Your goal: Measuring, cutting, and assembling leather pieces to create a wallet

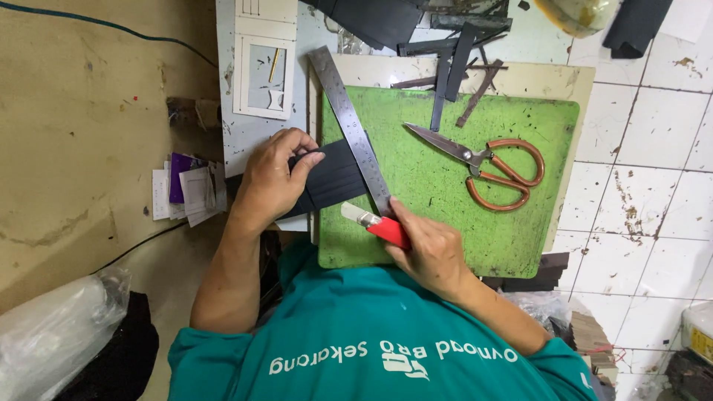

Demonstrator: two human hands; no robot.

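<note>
Teal shirt (371, 349) nearest; beyond it, the right hand (431, 252) grips a red knife (382, 226) at the steel ruler (353, 134) across black sheet (334, 178) on the green mat (460, 208). Left hand (275, 182) pinches the sheet's edge. Cut strips (453, 67) lie beyond, suggesting more remains uncut.

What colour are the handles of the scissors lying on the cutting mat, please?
Copper-orange handles on the scissors; head view.
</note>
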